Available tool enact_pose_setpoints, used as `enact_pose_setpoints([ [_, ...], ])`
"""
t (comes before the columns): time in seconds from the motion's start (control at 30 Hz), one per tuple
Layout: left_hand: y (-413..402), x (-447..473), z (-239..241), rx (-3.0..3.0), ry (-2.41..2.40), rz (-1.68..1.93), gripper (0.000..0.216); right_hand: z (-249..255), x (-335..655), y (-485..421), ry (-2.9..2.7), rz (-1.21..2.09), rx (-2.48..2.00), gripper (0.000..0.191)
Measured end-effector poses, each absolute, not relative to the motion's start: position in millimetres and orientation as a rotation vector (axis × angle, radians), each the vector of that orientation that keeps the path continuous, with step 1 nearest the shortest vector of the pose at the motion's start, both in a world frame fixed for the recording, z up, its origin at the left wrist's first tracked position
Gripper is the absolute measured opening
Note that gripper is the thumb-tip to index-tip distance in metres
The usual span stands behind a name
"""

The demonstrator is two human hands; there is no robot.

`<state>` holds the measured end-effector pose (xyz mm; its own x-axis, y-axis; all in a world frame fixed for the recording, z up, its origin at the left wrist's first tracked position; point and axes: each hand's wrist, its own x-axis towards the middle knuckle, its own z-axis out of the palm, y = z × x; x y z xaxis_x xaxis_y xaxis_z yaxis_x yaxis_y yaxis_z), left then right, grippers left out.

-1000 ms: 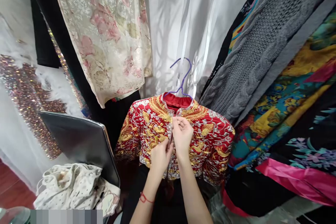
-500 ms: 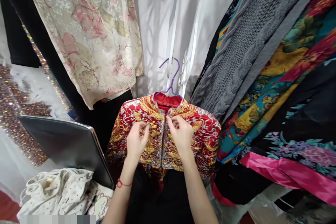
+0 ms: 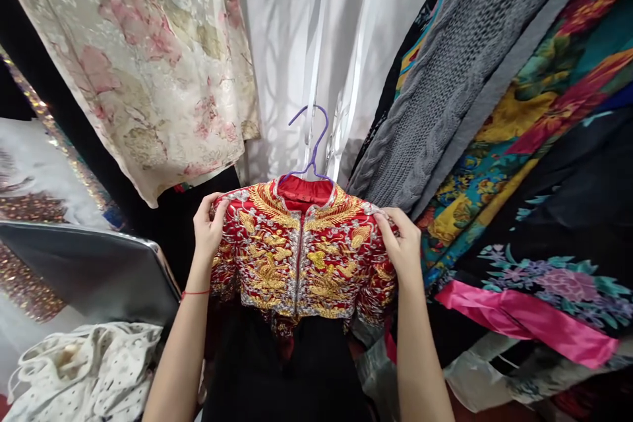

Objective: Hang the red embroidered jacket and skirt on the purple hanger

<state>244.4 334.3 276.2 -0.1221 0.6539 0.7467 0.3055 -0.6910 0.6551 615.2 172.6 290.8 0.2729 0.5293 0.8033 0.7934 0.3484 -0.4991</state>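
Observation:
A red jacket (image 3: 270, 254) with dense gold and silver embroidery hangs on a purple hanger (image 3: 314, 155), its front facing me and its front edges meeting along the middle. My left hand (image 3: 208, 224) pinches the jacket at the shoulder on the left. At the opposite shoulder, my right hand (image 3: 400, 234) grips the cloth between thumb and fingers. The hanger's hook rises from the red-lined collar in front of white straps. A thin red string circles my left wrist.
Pale floral fabric (image 3: 173, 79) hangs at upper left. A grey cable-knit garment (image 3: 459, 72) and colourful printed clothes crowd the right. At lower left, a dark panel (image 3: 93, 270) leans above spotted white cloth (image 3: 93, 369). White curtain fabric (image 3: 277, 26) hangs behind.
Both hands have moved apart from the jacket's front chest out to its shoulders and taken hold there. The view has shifted slightly to the right.

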Motion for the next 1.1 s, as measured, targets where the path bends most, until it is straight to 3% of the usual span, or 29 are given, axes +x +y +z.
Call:
enact_pose_setpoints([
  [0.17, 323.6, 244.5, 299.1, 1.84, 1.107, 2.127, 0.028, 309.7, 592.7, 171.6, -1.23, -0.6, -1.238, 0.023],
  [0.27, 333.2, 243.8, 298.4, 1.881, 1.151, 2.042, 0.028, 303.8, 592.5, 173.2, -1.22, -0.674, -1.266, 0.024],
  [0.43, 348.0, 238.9, 287.2, 2.011, 1.176, 1.488, 0.03, 286.0, 608.0, 171.9, -1.342, -0.508, -1.465, 0.024],
  [0.77, 303.7, 310.3, 366.6, 2.375, 0.826, 1.209, 0.037, 353.0, 549.5, 206.5, -1.569, -0.214, -1.382, 0.031],
  [0.93, 300.9, 315.0, 358.2, 2.33, 0.836, 1.341, 0.033, 350.4, 550.1, 208.5, -1.613, -0.17, -1.257, 0.024],
  [1.1, 306.1, 326.9, 355.5, 2.215, 0.855, 1.598, 0.034, 349.5, 553.1, 210.3, -1.453, -0.328, -1.228, 0.023],
])
